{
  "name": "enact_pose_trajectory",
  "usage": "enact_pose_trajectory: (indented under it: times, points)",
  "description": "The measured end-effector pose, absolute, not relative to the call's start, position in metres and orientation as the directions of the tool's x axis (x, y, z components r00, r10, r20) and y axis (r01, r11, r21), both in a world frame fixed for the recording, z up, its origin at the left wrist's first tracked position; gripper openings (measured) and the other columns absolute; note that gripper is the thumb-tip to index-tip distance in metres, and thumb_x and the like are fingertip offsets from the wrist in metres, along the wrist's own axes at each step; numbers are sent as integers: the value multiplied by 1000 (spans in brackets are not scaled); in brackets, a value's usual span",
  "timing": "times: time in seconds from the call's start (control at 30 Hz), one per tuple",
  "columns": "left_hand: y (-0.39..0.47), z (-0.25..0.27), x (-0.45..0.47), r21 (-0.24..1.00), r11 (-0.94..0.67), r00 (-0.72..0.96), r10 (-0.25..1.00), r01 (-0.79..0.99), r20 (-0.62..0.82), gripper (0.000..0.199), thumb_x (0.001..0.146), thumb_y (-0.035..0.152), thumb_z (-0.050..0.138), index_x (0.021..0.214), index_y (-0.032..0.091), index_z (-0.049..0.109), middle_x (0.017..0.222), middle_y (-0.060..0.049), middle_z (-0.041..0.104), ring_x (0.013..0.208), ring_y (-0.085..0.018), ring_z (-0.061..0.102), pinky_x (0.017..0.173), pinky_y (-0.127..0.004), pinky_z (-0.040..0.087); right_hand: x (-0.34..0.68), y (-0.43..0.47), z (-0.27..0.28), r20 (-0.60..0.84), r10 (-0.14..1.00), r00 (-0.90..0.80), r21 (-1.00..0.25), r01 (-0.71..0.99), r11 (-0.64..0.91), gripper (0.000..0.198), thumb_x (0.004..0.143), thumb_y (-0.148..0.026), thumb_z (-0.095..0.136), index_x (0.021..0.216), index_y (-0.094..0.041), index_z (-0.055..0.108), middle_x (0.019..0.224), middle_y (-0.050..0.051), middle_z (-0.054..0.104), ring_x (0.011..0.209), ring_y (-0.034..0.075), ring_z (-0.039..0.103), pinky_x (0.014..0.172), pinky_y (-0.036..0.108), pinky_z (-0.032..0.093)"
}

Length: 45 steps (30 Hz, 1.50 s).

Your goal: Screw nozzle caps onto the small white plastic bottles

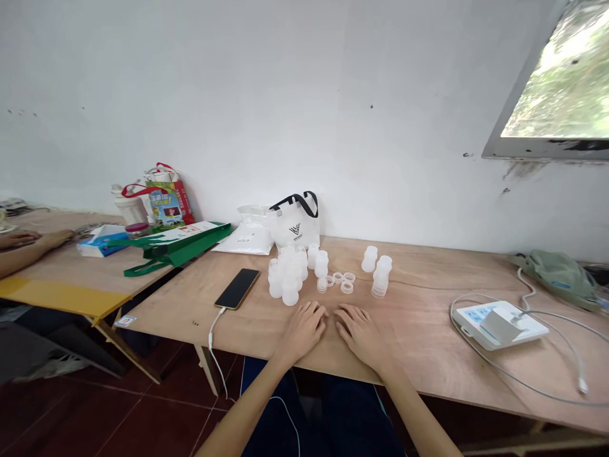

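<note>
My left hand (304,329) rests palm down on the wooden table (423,343), fingers loosely stretched, holding nothing. Beside it, my right hand (360,335) lies flat with its fingers apart. Just beyond the left fingertips stands a cluster of translucent white plastic bottles (288,274). Several clear rings (347,287) lie loose past the gap between my hands, near a short stack of rings (322,285). Farther right are a translucent white piece with a waisted shape (370,259) and a similar piece (381,271) with ring-like ridges at its base.
A phone (237,289) on a cable lies left of the bottles. Behind them stand a white bag (295,222) and a plastic packet (247,235). A power strip (499,324) with cables sits right, near a green cloth item (554,276). Another person's hands (52,240) rest at the left table.
</note>
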<state>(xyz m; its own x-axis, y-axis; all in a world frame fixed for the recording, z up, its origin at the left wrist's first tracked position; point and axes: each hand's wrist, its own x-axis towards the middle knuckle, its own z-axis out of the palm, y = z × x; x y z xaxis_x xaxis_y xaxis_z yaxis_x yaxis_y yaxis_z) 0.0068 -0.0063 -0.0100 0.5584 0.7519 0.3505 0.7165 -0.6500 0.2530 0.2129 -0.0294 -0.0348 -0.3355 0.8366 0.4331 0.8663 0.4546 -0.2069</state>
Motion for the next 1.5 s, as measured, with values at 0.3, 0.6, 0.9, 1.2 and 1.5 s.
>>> enact_pose_trajectory:
  times: [0.3, 0.6, 0.9, 1.2, 1.5]
  points:
    - [-9, -8, 9, 276, -657, 561, 748, 702, 355, 22, 100, 14, 42, 111, 22, 59, 116, -5, 64, 107, -22, 58, 93, -37, 47, 212, -31, -33, 421, 841, -340, -203, 868, 453, 29, 104, -26, 45, 127, -25, 63, 136, 10, 65, 127, 26, 59, 106, 47, 47]
    - [-8, -9, 9, 280, -663, 565, 743, 694, 360, 22, 100, 14, 42, 112, 22, 58, 118, -5, 64, 109, -23, 59, 96, -38, 47, 213, -30, -35, 445, 829, -339, -193, 867, 459, 31, 103, -25, 45, 128, -26, 63, 135, 10, 65, 126, 27, 60, 105, 48, 48]
    - [-5, -13, 9, 292, -669, 564, 738, 684, 371, 23, 100, 15, 41, 112, 23, 58, 117, -6, 64, 109, -22, 59, 94, -38, 47, 214, -30, -37, 450, 827, -337, -196, 866, 460, 31, 103, -26, 45, 128, -27, 63, 136, 10, 65, 126, 27, 60, 105, 47, 48]
    - [-7, -11, 10, 277, -670, 563, 735, 688, 378, 22, 100, 14, 42, 112, 23, 59, 117, -5, 64, 108, -22, 59, 95, -38, 48, 214, -30, -38, 453, 823, -343, -188, 866, 464, 31, 103, -26, 44, 129, -26, 63, 136, 10, 65, 126, 26, 60, 105, 47, 48]
    - [-7, -11, 9, 283, -666, 558, 739, 691, 378, 22, 100, 15, 42, 112, 23, 59, 117, -5, 64, 108, -23, 59, 95, -39, 48, 214, -30, -37, 440, 831, -340, -197, 867, 458, 31, 104, -26, 44, 128, -27, 62, 136, 9, 65, 126, 26, 60, 106, 47, 47]
